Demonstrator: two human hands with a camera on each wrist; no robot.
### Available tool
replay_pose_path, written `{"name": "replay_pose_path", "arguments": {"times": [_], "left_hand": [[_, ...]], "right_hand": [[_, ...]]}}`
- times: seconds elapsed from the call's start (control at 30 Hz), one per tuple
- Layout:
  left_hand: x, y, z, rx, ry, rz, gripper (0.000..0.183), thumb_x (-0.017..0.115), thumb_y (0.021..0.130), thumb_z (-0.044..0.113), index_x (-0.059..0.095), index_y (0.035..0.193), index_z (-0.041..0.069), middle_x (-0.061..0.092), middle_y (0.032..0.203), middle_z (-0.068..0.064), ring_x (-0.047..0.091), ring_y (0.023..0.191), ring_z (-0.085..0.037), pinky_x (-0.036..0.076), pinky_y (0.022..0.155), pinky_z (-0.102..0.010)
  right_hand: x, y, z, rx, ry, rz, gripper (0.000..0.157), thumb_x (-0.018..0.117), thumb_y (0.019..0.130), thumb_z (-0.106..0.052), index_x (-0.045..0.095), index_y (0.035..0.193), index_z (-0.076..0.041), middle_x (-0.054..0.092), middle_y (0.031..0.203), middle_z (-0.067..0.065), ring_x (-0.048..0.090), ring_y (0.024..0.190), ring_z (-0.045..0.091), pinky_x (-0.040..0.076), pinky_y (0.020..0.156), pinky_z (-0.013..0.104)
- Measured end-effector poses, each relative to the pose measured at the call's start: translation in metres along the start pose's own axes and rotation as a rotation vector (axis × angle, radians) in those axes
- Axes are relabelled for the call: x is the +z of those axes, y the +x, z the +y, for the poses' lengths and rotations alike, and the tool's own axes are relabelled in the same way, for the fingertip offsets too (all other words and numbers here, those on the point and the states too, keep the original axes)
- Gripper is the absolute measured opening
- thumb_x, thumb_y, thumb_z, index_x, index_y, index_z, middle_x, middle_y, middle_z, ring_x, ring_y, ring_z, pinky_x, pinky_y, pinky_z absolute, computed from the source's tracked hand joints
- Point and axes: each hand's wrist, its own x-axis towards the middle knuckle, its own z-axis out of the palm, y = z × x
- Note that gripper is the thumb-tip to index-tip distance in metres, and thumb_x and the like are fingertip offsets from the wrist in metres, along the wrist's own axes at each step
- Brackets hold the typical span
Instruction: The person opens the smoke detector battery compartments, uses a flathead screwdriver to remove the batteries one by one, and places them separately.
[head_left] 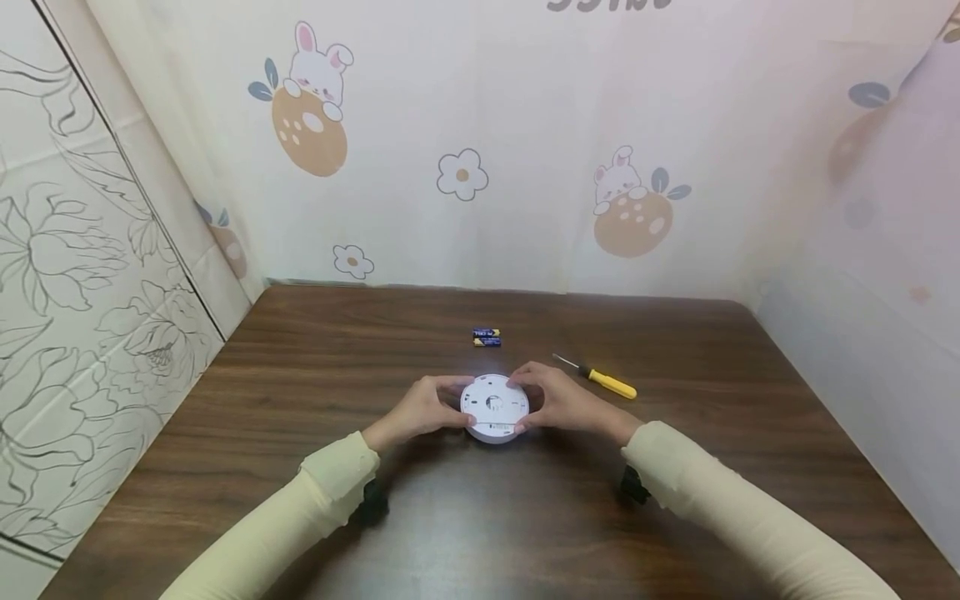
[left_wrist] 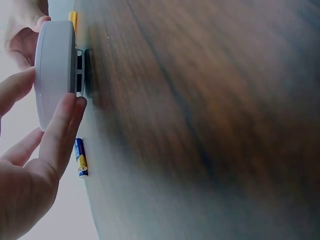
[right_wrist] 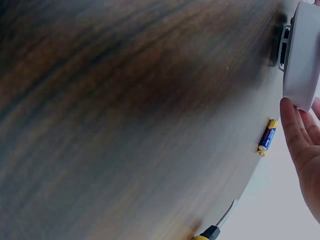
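Note:
A round white smoke detector (head_left: 493, 408) is between both hands at the middle of the table, its marked back facing up. In the left wrist view its slotted vent part (left_wrist: 80, 72) faces down, close over the wood. My left hand (head_left: 420, 410) grips the left rim, thumb at the near side and fingers at the far side. On the opposite rim, my right hand (head_left: 562, 402) holds it the same way. Both wrist views show fingers along the smooth side wall; the right wrist view shows only part of the detector (right_wrist: 302, 55).
Two blue and yellow batteries (head_left: 487, 342) lie side by side behind the detector. A screwdriver with a yellow handle (head_left: 613, 384) lies to the right, beyond the right hand. The dark wooden table (head_left: 360, 333) meets a patterned curtain (head_left: 465, 242) at its back edge.

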Motion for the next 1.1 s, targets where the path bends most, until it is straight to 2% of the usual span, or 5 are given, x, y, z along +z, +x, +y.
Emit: {"name": "replay_pose_path", "arguments": {"times": [0.17,0.27,0.43,0.63,1.1], "left_hand": [[0.000,-0.001,0.000,-0.024,-0.020,-0.011,0.059,0.081,0.077,0.017,0.058,0.131,0.010,0.062,0.114,-0.013,0.061,0.083,-0.020,0.054,0.070,-0.030],[0.001,-0.001,0.000,-0.036,-0.040,-0.015,0.059,0.080,0.077,0.016,0.057,0.132,0.010,0.061,0.114,-0.013,0.062,0.084,-0.021,0.055,0.070,-0.030],[0.001,0.000,0.000,-0.092,-0.199,-0.029,0.056,0.075,0.083,0.011,0.052,0.134,0.001,0.058,0.116,-0.019,0.064,0.085,-0.023,0.059,0.071,-0.034],[0.003,0.002,-0.002,-0.198,-0.329,-0.004,0.050,0.068,0.089,0.008,0.048,0.131,-0.008,0.059,0.114,-0.023,0.066,0.083,-0.025,0.059,0.071,-0.037],[0.005,0.006,-0.005,-0.287,-0.530,-0.028,0.047,0.065,0.089,0.001,0.048,0.131,-0.012,0.065,0.103,-0.021,0.068,0.082,-0.025,0.059,0.073,-0.039]], "right_hand": [[-0.002,-0.003,0.000,-0.005,0.018,-0.006,0.067,0.081,0.073,-0.044,0.059,0.128,-0.013,0.054,0.125,0.004,0.050,0.111,0.021,0.046,0.099,0.043],[-0.002,-0.005,0.002,0.024,0.093,-0.006,0.064,0.079,0.076,-0.041,0.057,0.129,-0.013,0.055,0.125,0.002,0.051,0.111,0.020,0.047,0.097,0.043],[-0.002,-0.008,0.003,0.133,0.220,0.003,0.055,0.070,0.087,-0.037,0.053,0.133,-0.012,0.057,0.124,0.002,0.055,0.106,0.019,0.052,0.090,0.039],[0.000,-0.010,0.003,0.232,0.354,-0.060,0.053,0.061,0.094,-0.030,0.046,0.137,-0.002,0.055,0.126,0.014,0.062,0.093,0.021,0.057,0.079,0.034],[0.005,-0.008,0.009,0.285,0.645,-0.060,0.051,0.061,0.094,-0.014,0.043,0.137,0.006,0.052,0.124,0.022,0.062,0.093,0.025,0.056,0.084,0.040]]}}
